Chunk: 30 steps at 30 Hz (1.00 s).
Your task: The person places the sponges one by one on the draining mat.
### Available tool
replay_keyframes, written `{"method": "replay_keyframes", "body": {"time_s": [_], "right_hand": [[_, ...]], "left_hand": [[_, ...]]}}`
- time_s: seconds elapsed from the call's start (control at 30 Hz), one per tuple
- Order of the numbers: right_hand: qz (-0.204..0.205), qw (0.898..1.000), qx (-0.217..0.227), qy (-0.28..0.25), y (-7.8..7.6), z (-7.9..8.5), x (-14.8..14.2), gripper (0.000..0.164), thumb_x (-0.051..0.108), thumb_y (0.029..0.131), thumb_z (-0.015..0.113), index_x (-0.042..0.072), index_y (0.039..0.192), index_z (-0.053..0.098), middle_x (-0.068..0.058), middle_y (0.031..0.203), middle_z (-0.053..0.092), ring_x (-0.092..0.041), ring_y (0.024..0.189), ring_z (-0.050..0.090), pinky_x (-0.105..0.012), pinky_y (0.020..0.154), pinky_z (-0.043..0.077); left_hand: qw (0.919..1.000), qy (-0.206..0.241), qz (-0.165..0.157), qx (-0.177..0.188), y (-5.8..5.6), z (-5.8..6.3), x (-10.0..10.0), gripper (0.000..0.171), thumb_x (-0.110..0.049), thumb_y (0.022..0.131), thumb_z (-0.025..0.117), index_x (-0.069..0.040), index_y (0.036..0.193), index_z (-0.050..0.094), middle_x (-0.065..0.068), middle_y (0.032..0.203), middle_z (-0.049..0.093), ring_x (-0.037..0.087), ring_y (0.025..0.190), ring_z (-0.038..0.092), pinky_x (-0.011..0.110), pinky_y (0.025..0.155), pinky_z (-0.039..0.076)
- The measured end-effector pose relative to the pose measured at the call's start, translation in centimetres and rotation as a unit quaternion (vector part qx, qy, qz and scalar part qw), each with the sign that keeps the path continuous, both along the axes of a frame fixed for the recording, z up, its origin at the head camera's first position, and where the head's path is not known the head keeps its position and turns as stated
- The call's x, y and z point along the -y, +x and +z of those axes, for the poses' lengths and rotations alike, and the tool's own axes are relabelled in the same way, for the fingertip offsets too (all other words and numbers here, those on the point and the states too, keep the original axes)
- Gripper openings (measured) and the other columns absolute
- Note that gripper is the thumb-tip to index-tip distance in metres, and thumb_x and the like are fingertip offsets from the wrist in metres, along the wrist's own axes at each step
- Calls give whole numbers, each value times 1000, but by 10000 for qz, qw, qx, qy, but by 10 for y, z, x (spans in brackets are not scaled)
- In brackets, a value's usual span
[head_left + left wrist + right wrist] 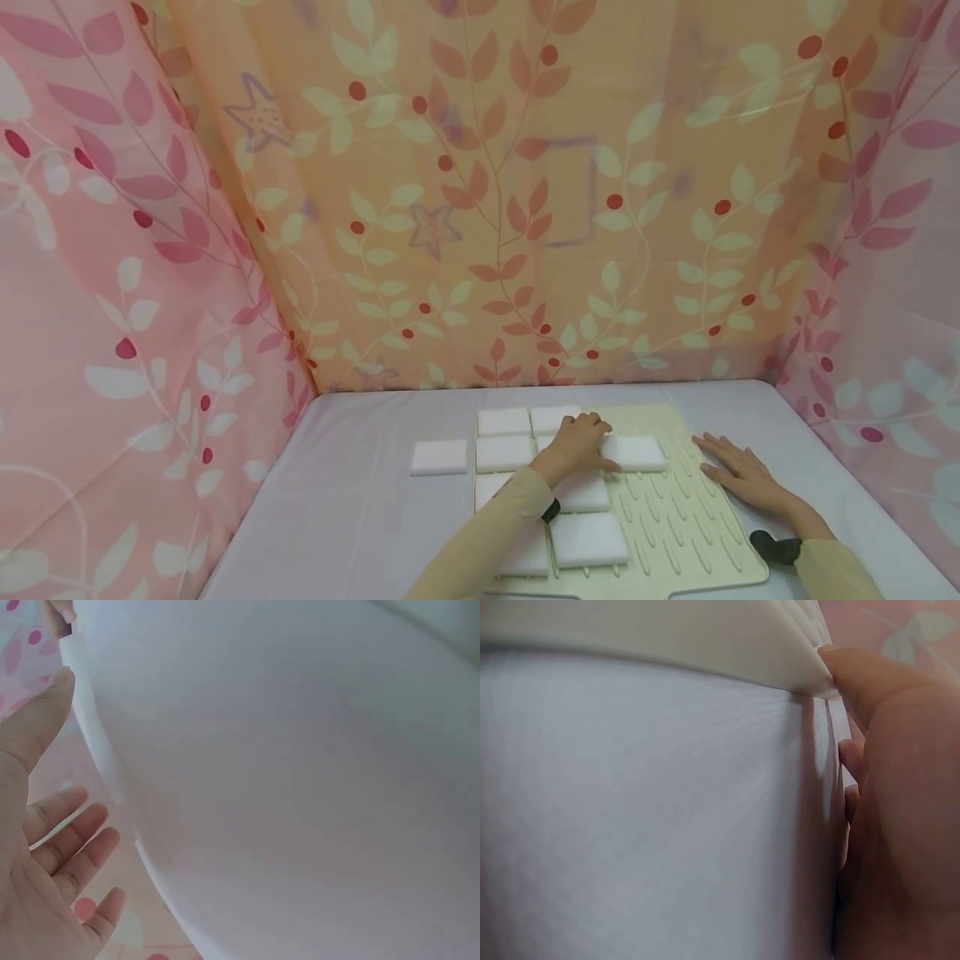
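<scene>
In the head view, my left hand [577, 443] is over the left end of a white sponge block [636, 452], fingers at its far side and thumb at its near edge. The left wrist view shows the fingers [88, 851] spread and loosely bent, the thumb overlapping a white edge. Several white blocks like it lie in rows on a pale green ridged mat [675, 517]; the left forearm hides some. My right hand [742, 477] rests flat at the mat's right edge. In the right wrist view, its thumb [862, 671] touches the mat's edge.
One more white block [439, 457] lies on the table [352, 500] left of the mat. Patterned leaf curtains [487, 208] enclose the table at the back and on both sides. Each wrist wears a black band [775, 548].
</scene>
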State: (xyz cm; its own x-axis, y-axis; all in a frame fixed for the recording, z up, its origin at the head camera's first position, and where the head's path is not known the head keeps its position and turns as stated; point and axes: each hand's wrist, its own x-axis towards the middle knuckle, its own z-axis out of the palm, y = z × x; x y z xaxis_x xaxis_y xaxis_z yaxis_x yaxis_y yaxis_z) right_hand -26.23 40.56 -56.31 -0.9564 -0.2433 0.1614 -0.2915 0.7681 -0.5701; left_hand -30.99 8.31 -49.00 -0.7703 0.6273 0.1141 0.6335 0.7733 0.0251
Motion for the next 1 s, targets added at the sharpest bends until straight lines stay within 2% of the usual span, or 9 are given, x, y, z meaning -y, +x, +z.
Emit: {"method": "replay_keyframes", "body": {"time_s": [0.4, 0.73, 1.0], "right_hand": [[-30, 10000, 84, -18, -2, -1, -2, 59, 35, 93, 52, 8, 142, 34, -32, 145, 24, -56, 131, 11, -66, 102, -11], [19, 10000, 49, -59, 0, 1, 0, 58, 34, 93, 53, 8, 142, 35, -32, 144, 25, -56, 131, 12, -67, 102, -9], [56, 9999, -79, -104, 3, 2, 2, 56, 32, 93, 53, 7, 141, 37, -33, 142, 26, -57, 129, 14, -66, 102, -9]], "left_hand": [[9988, 435, -147, 193, -3, 7, 18, 69, -66, 73, 63, -27, 129, 53, -8, 121, 52, 10, 113, 48, 31, 93, 38], [9971, 658, -362, 120, 2, 14, 48, 63, -60, 77, 63, -23, 127, 56, -6, 119, 54, 12, 113, 50, 34, 93, 41], [9959, 818, -329, 199, 7, 18, 74, 61, -59, 78, 62, -22, 127, 56, -5, 119, 55, 15, 113, 50, 39, 96, 39]]}}
